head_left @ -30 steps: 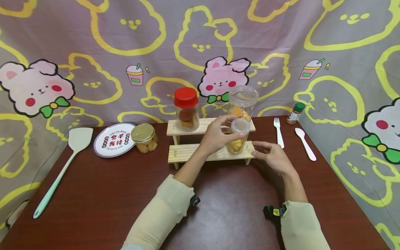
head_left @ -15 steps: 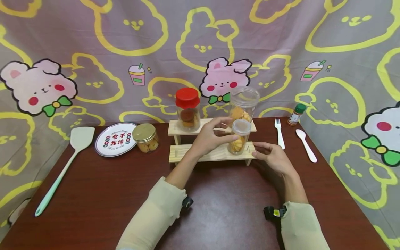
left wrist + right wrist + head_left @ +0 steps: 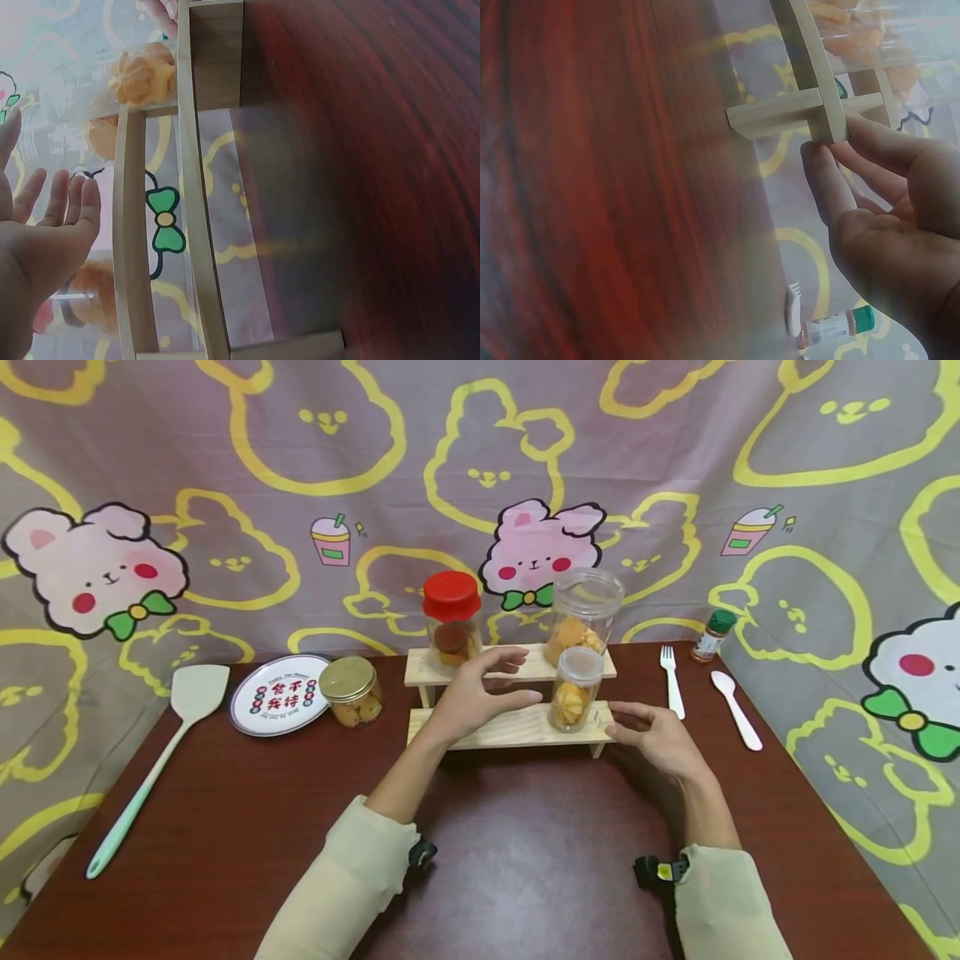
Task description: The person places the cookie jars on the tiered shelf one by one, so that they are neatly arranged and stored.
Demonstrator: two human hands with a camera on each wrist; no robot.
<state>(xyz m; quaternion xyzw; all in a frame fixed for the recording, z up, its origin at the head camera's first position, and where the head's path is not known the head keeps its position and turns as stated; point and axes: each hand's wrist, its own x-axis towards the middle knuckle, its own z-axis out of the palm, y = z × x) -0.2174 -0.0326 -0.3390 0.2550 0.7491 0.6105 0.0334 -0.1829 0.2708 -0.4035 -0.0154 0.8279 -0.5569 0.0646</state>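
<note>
A two-step wooden display shelf (image 3: pixel 510 732) stands at the table's middle back. On its lower step, near the right end, sits a small clear-lidded jar of cookies (image 3: pixel 573 693). My left hand (image 3: pixel 468 697) is left of this jar, apart from it, fingers spread and holding nothing. The right hand (image 3: pixel 660 739) pinches the right end of the lower step; the thumb and forefinger (image 3: pixel 881 142) meet the board's end in the right wrist view. The upper step carries a red-lidded jar (image 3: pixel 452 618) on the left and a larger clear jar of cookies (image 3: pixel 585 610) on the right.
Left of the shelf are a gold-lidded cookie jar (image 3: pixel 351 692), a white plate (image 3: pixel 277 695) with red lettering and a long spatula (image 3: pixel 161 760). To the right lie a white fork (image 3: pixel 671 681), a white spoon (image 3: pixel 737 710) and a green-capped seasoning bottle (image 3: pixel 712 635). A patterned cloth (image 3: pixel 637 443) hangs behind.
My left hand has let go of the small cookie jar and drawn back to the left. The jar stays on the lower step. The right hand keeps its place at the shelf's end.
</note>
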